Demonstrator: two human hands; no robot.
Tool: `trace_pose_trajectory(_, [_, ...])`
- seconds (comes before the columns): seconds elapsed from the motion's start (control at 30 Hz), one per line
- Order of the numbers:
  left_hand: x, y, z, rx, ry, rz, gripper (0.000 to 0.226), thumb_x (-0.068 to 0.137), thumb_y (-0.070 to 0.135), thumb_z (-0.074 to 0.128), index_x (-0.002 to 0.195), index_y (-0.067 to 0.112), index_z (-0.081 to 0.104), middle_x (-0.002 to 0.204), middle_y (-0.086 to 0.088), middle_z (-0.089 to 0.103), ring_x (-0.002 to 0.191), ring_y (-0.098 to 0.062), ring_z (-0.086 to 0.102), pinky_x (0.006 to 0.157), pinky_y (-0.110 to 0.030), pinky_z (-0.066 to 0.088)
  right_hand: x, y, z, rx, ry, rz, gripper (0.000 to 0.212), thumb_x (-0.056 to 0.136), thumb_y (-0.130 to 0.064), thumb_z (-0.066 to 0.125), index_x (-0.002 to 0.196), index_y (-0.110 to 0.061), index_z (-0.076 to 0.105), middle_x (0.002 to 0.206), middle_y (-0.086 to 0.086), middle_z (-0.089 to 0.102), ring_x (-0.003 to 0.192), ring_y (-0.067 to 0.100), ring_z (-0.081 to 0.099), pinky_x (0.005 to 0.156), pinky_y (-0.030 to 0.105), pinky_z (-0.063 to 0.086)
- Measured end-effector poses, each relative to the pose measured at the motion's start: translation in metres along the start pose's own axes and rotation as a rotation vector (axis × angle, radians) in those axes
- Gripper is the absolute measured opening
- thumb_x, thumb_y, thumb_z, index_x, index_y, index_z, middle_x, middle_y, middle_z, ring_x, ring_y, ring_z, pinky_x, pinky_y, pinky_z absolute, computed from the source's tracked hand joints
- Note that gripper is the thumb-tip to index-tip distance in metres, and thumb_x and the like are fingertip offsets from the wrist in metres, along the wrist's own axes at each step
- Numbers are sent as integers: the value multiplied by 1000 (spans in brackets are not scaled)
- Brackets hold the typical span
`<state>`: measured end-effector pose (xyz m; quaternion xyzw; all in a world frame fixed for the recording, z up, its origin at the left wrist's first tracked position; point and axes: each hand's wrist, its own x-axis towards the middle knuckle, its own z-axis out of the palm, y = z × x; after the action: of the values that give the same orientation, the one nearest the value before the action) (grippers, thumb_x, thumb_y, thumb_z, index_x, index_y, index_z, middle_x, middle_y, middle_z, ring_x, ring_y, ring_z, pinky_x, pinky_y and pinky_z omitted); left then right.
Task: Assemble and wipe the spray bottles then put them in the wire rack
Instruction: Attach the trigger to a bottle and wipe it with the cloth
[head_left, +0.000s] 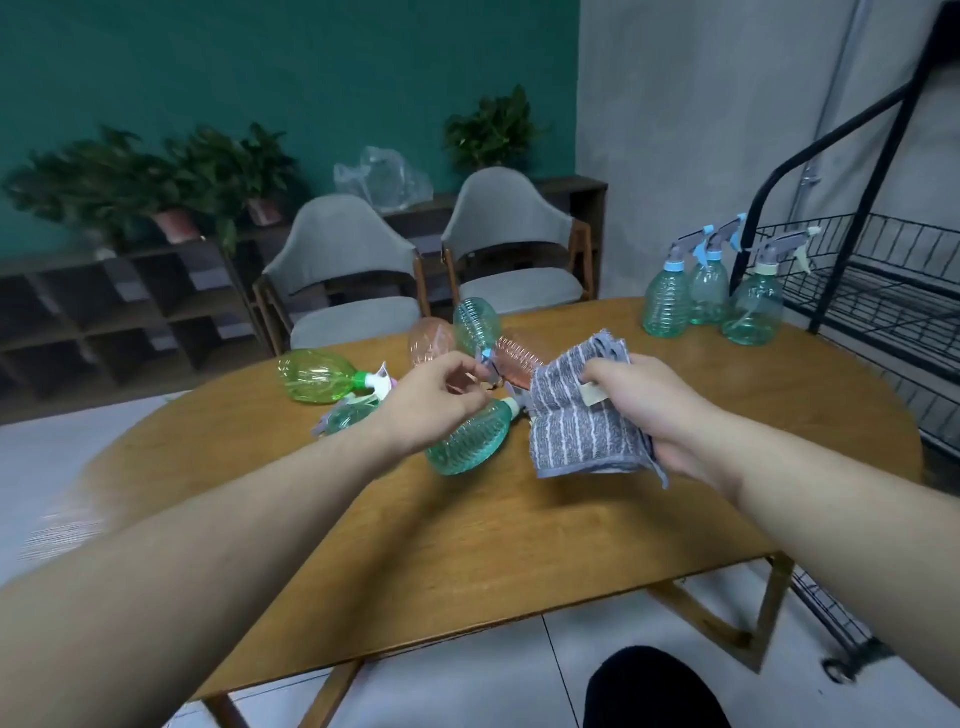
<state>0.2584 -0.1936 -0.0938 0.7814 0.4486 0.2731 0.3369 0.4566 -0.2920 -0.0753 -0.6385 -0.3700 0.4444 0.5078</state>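
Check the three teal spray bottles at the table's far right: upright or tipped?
Upright. All three teal spray bottles stand on their bases on the table, trigger heads on top, beside the wire rack, not in it.

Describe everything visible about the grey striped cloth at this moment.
The cloth is grey towelling with thin pale stripes and a plain grey hem, folded into a thick pad with a pale tag showing near the thumb. The right hand grips it from the right side, holding it above the wooden table. Its left edge overlaps the lying teal bottle's neck; contact unclear.
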Motion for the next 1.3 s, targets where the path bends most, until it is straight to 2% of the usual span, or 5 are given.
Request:
trace_pose_trajectory(0.23, [22,-3,7,575,-109,30,63,86,49,72,141,30,48,148,0,49,136,-23,45,110,-45,42,13,12,5,-47,42,32,19,95,-11,52,76,-15,49,55,0,55,35,8,53,36,13,36])
trace_pose_trajectory(0.53, [63,-8,43,1046,-318,-21,95,80,66,71,153,26,26,151,-9,44,132,-33,51,95,-46,49,46,30,-6,-30,81,82,10,94,-13,54,84,-13,56,52,-1,62,42,12,61,40,17,43])
trace_pose_trajectory(0.73, [65,-11,56,1092,-310,-32,88,83,60,73,151,25,29,142,-10,53,127,-34,53,94,-45,47,64,43,-15,-24,94,111,4,91,-16,55,91,-14,59,75,11,67,63,26,65,65,32,51])
trace_pose_trajectory(1.17, [35,-23,44,770,-157,-60,104,78,46,83,158,19,24,150,-5,32,135,-32,44,106,-49,49,62,60,-12,8,185,111,12,95,-17,52,84,-15,56,60,2,59,47,16,57,47,21,41])
trace_pose_trajectory(1.3, [18,-30,42,743,-54,-41,100,78,50,80,157,22,26,146,-5,32,137,-31,38,111,-50,42,57,62,2,144,188,131,12,96,-17,51,89,-11,58,60,3,63,51,19,61,55,28,45])
